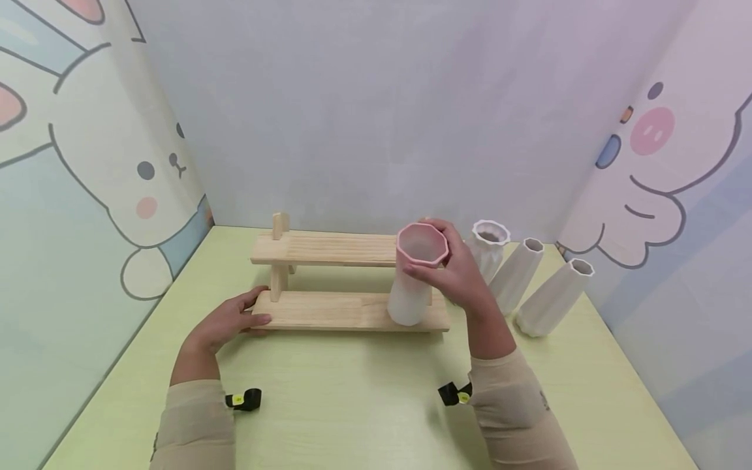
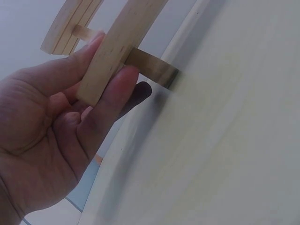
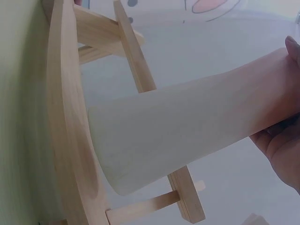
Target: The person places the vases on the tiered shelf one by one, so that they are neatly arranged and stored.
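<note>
A two-tier wooden shelf (image 1: 329,309) stands toward the back of the table. My left hand (image 1: 228,320) grips the left end of its lower board; in the left wrist view the thumb and fingers pinch the board's end (image 2: 96,79). A vase, pink at the rim and white lower down (image 1: 411,297), is upright over the right part of the lower board. My right hand (image 1: 458,264) holds it near the rim from the right side. In the right wrist view the vase's base (image 3: 117,150) is at the lower board; whether it touches I cannot tell.
Right of the shelf stand three white vases: one with a ruffled rim (image 1: 491,245), a slim one (image 1: 517,277) and a ribbed one (image 1: 555,297). Cartoon-printed walls (image 1: 376,130) close in the pale yellow-green table (image 1: 341,405) at the back and sides.
</note>
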A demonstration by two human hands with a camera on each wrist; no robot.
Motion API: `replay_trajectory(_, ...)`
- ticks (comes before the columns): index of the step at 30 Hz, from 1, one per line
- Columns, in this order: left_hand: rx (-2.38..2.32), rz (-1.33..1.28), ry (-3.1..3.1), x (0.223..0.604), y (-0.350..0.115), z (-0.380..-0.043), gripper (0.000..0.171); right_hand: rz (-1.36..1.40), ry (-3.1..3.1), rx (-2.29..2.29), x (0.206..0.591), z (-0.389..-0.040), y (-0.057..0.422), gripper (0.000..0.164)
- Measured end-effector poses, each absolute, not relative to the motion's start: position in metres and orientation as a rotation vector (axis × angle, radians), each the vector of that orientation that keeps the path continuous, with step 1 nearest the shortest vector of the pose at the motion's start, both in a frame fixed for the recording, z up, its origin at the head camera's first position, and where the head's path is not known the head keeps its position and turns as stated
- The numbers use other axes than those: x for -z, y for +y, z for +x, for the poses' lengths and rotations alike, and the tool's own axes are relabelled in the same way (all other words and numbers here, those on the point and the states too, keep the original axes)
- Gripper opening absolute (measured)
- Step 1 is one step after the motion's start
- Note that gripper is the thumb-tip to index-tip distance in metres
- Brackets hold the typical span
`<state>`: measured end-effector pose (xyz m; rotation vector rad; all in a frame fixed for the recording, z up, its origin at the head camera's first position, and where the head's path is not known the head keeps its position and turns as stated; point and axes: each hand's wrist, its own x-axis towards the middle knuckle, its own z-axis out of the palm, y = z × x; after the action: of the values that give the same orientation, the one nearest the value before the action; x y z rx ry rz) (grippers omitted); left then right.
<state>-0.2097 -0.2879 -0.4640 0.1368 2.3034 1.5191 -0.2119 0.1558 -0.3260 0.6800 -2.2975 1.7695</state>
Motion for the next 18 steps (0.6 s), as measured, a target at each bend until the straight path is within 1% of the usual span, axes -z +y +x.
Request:
replay_trajectory(10,-1.537,0.161,2.291,0.4663,-0.2884,-0.2112,0.088,0.729,-2.278,-1.767,0.3301,-0.2165,0.1519,0.074)
replay_trajectory(18,-1.538,0.161,2.292,0.467,-0.2887,-0.2103,0.088,0.713,-2.312,-1.758,0.3279,-0.2173,0.1466,0.076)
